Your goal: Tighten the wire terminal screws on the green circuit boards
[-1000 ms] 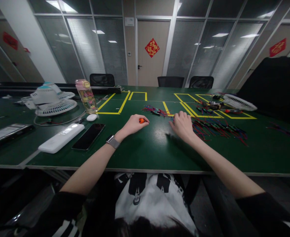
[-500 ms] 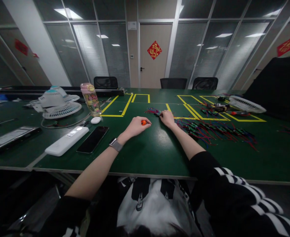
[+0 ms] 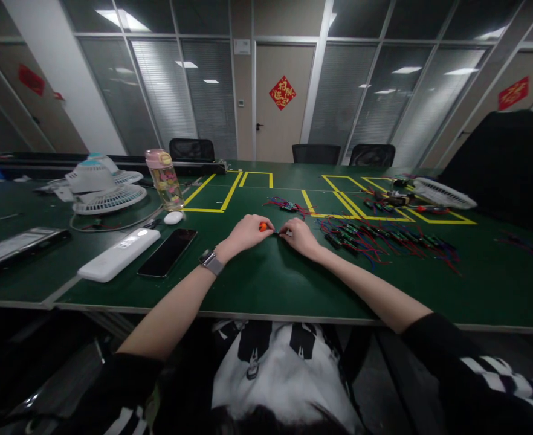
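Observation:
My left hand (image 3: pixel 245 232) is closed, its fingers curled around a small orange object (image 3: pixel 263 227) whose kind I cannot make out. Fingertip to fingertip with it, my right hand (image 3: pixel 301 238) pinches a small dark piece (image 3: pixel 276 232), perhaps a circuit board, mostly covered by the fingers. The left fingertips reach this piece too. Just beyond the hands lies a small green circuit board with red and blue wires (image 3: pixel 290 206). To the right of my right hand, several similar wired boards (image 3: pixel 384 234) spread in a tangled row on the green table (image 3: pixel 248 284).
Left of my left hand lie a black phone (image 3: pixel 168 252), a white oblong device (image 3: pixel 119 255) and a round white case (image 3: pixel 173 217). Behind them stand a pink-lidded bottle (image 3: pixel 164 181) and white fans (image 3: pixel 107 196). Yellow tape (image 3: pixel 203 210) marks rectangles across the table.
My right hand has come back from the wired board beyond and moved left toward my left hand, with a small dark piece now between the fingertips. The left hand keeps the orange object.

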Tool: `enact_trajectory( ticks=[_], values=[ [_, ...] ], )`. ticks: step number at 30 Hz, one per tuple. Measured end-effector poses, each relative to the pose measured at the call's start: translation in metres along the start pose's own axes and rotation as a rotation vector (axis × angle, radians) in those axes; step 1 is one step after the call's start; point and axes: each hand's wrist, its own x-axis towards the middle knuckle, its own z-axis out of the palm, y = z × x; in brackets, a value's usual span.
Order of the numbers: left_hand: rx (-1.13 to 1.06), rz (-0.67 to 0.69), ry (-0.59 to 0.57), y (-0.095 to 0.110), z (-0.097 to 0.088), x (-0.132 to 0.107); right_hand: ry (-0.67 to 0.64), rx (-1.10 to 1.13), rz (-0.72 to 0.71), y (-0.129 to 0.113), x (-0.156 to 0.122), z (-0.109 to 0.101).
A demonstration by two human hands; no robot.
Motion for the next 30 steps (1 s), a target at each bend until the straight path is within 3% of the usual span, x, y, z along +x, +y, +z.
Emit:
enact_trajectory(
  ticks=[2,4,8,10,11,14,17,21,30],
  values=[
    [0.016,0.037,-0.014,0.003,0.002,-0.001,0.002,0.069,-0.072,-0.012,-0.02,-0.004],
    [-0.021,0.063,0.046,0.008,0.0,-0.002,0.013,0.13,-0.092,-0.021,-0.038,-0.01],
    [-0.23,0.053,0.402,0.02,-0.017,-0.002,0.009,0.298,-0.05,-0.029,-0.06,-0.02],
    [-0.475,0.073,0.568,0.024,-0.027,0.0,-0.005,0.369,-0.013,-0.031,-0.064,-0.022],
    [-0.628,0.092,0.593,0.026,-0.03,0.001,-0.012,0.384,-0.011,-0.032,-0.064,-0.022],
    [-1.142,0.121,0.521,0.03,-0.033,0.003,-0.029,0.414,-0.042,-0.035,-0.065,-0.022],
    [-1.398,0.076,0.344,0.035,-0.027,0.004,-0.03,0.411,-0.111,-0.037,-0.066,-0.021],
    [-1.436,0.036,0.278,0.041,-0.017,0.003,-0.026,0.408,-0.128,-0.037,-0.066,-0.022],
    [-1.368,0.034,0.201,0.046,-0.004,0.003,-0.031,0.53,-0.001,-0.037,-0.063,-0.02]
  ],
)
